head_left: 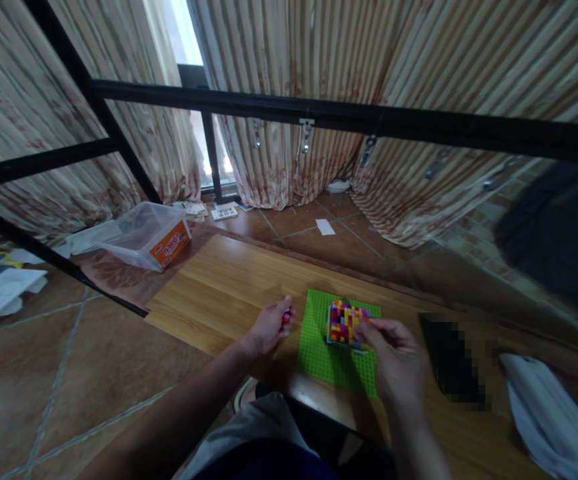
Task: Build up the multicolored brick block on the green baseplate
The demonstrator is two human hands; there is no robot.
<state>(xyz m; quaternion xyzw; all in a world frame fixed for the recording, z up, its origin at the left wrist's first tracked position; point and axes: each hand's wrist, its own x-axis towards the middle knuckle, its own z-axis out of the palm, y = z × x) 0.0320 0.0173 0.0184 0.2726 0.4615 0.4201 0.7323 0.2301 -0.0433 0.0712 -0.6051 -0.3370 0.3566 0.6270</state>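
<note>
A green baseplate (319,347) lies on the wooden table (219,287), bearing a block of many-coloured small bricks (343,321). My right hand (393,357) is at the block's right side, fingers pinched together against it on an orange piece. My left hand (271,323) rests on the table left of the baseplate, fingers curled round a small red piece (286,317).
A clear plastic box (149,235) with an orange label sits on the floor past the table's left end. A black metal frame (349,117) crosses overhead. A dark flat object (451,360) and a white cloth (553,413) lie at the table's right.
</note>
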